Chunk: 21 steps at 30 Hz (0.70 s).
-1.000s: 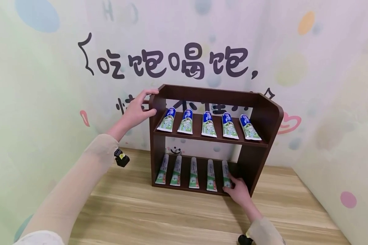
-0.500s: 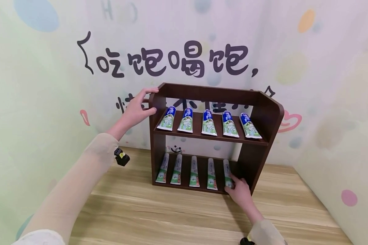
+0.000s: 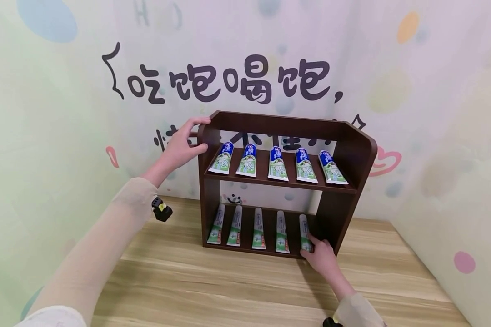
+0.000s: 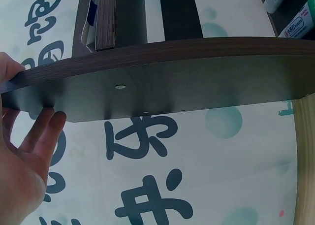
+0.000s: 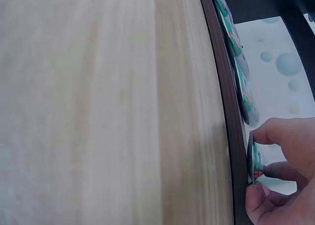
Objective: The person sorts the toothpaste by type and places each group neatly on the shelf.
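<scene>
A dark brown two-tier shelf [image 3: 278, 185] stands on the wood-grain table. My left hand [image 3: 182, 144] grips its upper left side panel, thumb on one face and fingers on the other, as the left wrist view shows. On the lower tier, my right hand [image 3: 321, 257] pinches the wide end of the rightmost grey-and-green toothpaste tube [image 3: 305, 227]. That tube lies on the shelf, its lower part partly covered by the fingers. In the right wrist view, the thumb and fingers of the right hand [image 5: 290, 171] hold the tube [image 5: 256, 158] at the shelf's front edge.
Several matching grey-and-green tubes [image 3: 258, 229] lie in a row left of the held one. Above them, the upper tier carries a row of blue, white and green toothpaste tubes [image 3: 278, 164]. A printed wall [image 3: 266, 27] rises behind the table [image 3: 229, 286].
The rightmost lower tube has shifted slightly to the right under my right hand. My left hand keeps its place on the shelf's side.
</scene>
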Motion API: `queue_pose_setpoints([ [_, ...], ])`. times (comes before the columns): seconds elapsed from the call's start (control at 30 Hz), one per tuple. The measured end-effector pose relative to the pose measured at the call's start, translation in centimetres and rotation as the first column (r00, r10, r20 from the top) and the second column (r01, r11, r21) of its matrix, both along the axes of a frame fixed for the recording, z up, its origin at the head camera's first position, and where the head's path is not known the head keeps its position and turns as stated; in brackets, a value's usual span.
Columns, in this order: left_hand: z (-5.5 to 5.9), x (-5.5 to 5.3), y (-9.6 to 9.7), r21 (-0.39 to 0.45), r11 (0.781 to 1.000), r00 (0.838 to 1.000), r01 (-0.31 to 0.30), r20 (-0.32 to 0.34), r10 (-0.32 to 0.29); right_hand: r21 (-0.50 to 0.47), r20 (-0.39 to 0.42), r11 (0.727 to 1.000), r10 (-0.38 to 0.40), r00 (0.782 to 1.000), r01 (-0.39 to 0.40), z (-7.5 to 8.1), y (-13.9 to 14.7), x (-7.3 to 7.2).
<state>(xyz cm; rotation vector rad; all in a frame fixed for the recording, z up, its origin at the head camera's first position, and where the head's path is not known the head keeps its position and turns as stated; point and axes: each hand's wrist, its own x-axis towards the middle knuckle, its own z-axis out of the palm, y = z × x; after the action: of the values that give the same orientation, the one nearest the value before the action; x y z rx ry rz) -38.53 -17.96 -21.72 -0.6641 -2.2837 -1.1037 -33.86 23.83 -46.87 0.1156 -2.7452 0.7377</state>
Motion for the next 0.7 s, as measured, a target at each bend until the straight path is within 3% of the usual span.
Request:
queue_pose_setpoints([
  [0.7, 0.07, 0.12, 0.20, 0.011, 1.000, 1.000, -0.011, 0.012, 0.010, -0.034, 0.054, 0.999, 0.023, 0.998, -0.022, 0.10, 0.68, -0.59],
])
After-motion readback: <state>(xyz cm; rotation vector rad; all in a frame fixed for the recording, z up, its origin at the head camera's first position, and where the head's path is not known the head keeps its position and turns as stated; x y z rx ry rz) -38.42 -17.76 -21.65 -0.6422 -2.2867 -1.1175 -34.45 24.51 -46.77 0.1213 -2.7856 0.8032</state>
